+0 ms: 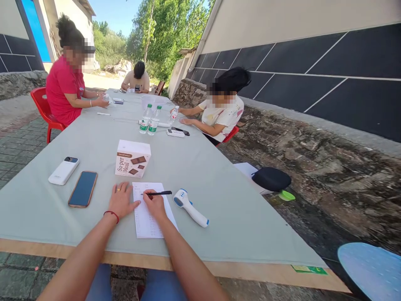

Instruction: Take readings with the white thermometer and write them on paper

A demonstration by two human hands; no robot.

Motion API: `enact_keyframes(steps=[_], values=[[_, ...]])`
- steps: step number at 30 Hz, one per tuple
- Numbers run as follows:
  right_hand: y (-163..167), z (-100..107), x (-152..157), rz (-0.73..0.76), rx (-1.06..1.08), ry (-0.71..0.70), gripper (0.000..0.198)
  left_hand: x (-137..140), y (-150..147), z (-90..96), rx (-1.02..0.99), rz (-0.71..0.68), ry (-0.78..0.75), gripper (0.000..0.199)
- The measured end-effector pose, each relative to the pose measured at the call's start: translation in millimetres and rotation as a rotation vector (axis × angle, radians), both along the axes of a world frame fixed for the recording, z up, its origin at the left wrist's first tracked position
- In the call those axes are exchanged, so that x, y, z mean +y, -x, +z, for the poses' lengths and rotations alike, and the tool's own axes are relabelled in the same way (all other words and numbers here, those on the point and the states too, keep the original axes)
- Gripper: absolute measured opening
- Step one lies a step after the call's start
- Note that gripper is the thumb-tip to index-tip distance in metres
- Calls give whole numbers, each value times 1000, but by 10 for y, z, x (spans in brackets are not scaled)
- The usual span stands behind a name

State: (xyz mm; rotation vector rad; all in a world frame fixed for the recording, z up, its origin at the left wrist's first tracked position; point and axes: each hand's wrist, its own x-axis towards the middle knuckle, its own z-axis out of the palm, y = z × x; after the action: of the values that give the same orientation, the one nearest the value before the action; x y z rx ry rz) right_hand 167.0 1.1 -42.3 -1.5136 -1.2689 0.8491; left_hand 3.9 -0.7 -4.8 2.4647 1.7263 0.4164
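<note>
Between my fingers, my right hand (155, 205) grips a black pen (161, 193), its tip on a printed sheet of paper (145, 225). My left hand (122, 200) lies flat with fingers spread, the thumb touching the paper's left edge. Just beyond the sheet stands a white and brown box (133, 159) with chocolate pictures on it. To the right of the paper rests a white and blue infrared thermometer (191, 207). A smartphone (83, 189) and a white power bank (64, 170) lie left of my left hand.
Two green-capped water bottles (149, 120) stand mid-table, near a third bottle (173, 115), a white device (175, 133) and a dark phone (181, 131). Several people sit around the grey-covered table (238, 234). A blue round stool (369, 267) stands at the lower right.
</note>
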Motion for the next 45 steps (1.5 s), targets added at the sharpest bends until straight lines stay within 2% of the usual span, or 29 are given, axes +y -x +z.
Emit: enact_keyframes(steps=[6,18,45], values=[[-1,1,-2,3,-26,15,22,-3,-3,11,7,-1,3,55],[-6,-84,23,19,-36,-41,23,-9,-8,27,3,1,4,55],[-3,17,-8,15,-38,-5,22,-7,-8,22,-3,4,22,56]])
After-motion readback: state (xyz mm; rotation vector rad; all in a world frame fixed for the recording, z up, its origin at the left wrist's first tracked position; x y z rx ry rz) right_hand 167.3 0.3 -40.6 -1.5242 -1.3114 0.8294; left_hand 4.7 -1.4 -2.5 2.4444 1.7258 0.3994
